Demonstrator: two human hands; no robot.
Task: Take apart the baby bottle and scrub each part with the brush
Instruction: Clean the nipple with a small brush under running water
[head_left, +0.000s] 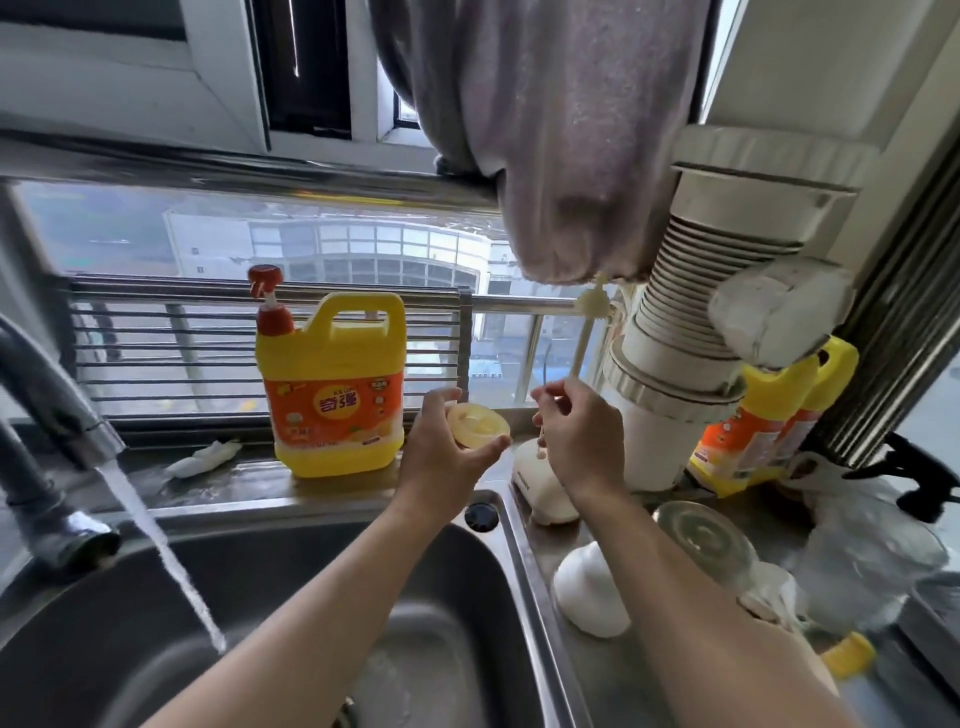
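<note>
Gripped in the left hand (447, 457): a pale yellow, round, glossy plastic bottle part (478, 427), thumb under the near rim, fingers curled over the far rim, hollow face turned toward the camera, raised above the back ledge of the brushed stainless steel sink (130, 649). Just to the right of it and not touching: a thin cream plastic brush stick (583, 358), pinched in the right hand (579, 441) with fingertips closed round the shaft, nearly upright, with a small toothed collar near the upper end and the lower tip poking out beneath the fingers. Bristles too small to make out. Both hands close together, each clamped on its own piece. Below the right hand, on the wet steel counter: a smooth white rounded plastic piece (543, 491). Nearer, beside the right forearm: a second white domed piece (592, 597). Left of the hands: a yellow plastic detergent jug (332, 384) with orange label and red pump. From the grey metal tap (57, 410), a clear stream of water (156, 545) slanting into the basin. Overhead: a soft greyish towel (561, 156). At right: a ribbed white plastic pipe (685, 312).
</note>
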